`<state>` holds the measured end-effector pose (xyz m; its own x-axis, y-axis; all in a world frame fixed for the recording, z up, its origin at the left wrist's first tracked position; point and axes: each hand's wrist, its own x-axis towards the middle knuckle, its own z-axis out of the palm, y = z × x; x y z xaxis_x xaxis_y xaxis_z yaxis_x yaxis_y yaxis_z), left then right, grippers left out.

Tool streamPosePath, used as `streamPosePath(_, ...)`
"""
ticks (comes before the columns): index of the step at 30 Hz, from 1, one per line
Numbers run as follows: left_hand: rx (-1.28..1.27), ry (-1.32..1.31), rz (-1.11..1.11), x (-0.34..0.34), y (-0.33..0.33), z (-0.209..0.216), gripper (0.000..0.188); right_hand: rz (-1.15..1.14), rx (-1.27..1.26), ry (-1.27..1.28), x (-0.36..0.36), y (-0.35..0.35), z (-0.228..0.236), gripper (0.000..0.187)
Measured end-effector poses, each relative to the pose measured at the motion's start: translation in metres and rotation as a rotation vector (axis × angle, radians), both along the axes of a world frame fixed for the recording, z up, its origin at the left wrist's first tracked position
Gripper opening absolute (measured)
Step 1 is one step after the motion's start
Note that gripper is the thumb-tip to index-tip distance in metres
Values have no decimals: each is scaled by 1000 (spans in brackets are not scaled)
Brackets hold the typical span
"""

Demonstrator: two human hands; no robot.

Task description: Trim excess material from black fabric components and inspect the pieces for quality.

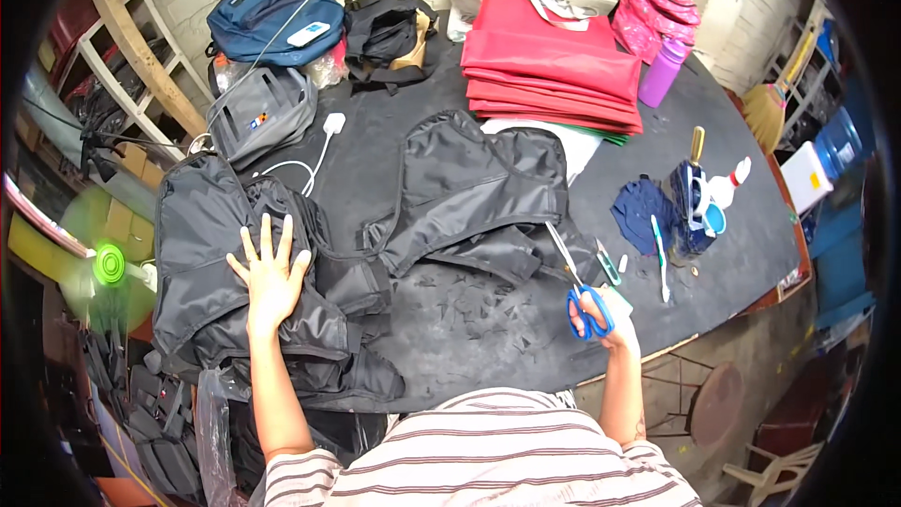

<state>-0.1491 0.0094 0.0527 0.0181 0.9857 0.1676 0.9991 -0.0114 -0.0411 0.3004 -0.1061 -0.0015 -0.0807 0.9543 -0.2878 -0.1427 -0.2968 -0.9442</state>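
My left hand (272,280) lies flat with fingers spread on a stack of black fabric pieces (199,235) at the table's left. In my right hand (615,319) is a pair of scissors (589,312) with blue handles, fingers through the loops. The blades point up and away, toward another black sewn fabric piece (479,188) in the middle of the table. Beside the scissors' blades lie small thread snips (607,263) with a green handle. Dark scraps are scattered on the table in front of me.
Folded red fabric (554,66) is piled at the back, beside a purple bottle (663,73). On the right sit a toothbrush (661,258), a dark blue cloth (643,213) and a tool holder (693,211). A blue backpack (272,19) and a grey bag (265,113) stand at back left. A green fan (110,265) spins beyond the left edge.
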Motion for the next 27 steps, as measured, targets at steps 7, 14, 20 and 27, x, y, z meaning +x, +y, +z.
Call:
streamPosePath(7, 193, -319, 132, -23, 14, 23, 33, -9, 56, 44, 11, -3, -1, 39)
streamPosePath(14, 493, -734, -111, -2, -13, 83, 13, -151, 70, 0, 18, -18, -7, 44)
streamPosePath(20, -105, -45, 279, -51, 14, -1, 61, -113, 70, 45, 14, -3, -9, 43)
streamPosePath(27, -19, -252, 135, -37, 3, 34, 60, -78, 55, 23, 9, -8, -3, 37)
